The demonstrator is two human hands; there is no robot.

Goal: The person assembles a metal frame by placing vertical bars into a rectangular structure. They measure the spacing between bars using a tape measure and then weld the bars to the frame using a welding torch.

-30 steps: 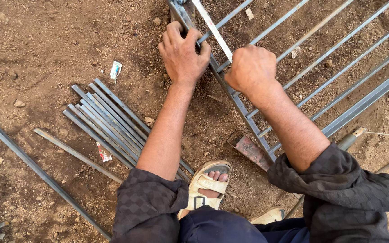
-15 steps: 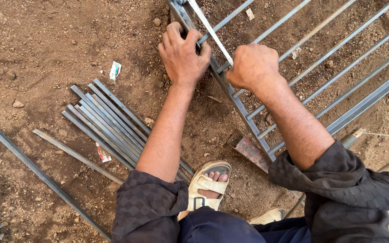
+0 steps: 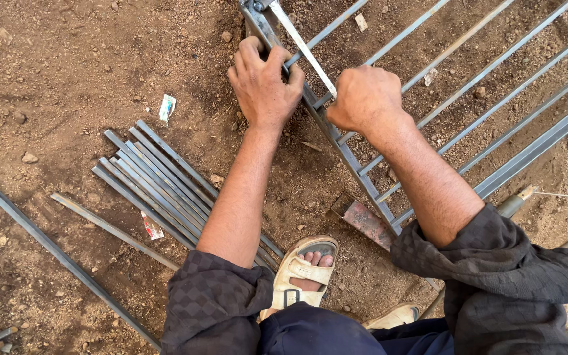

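A grey metal grille frame with several thin parallel bars lies on brown dirt at the upper right. My left hand presses down on the frame's side rail near its top corner, fingers wrapped over it. My right hand is closed in a fist around the lower end of a flat pale metal strip that runs diagonally up to the frame's corner. The strip crosses above the rail between my two hands.
A bundle of several loose grey steel bars lies left of my left arm. A long steel bar runs diagonally at lower left. A rusty angle piece sits by the rail. My sandalled foot is at bottom centre.
Both hands have stayed on the rail and strip. The right hand has shifted slightly up and to the right along the strip.
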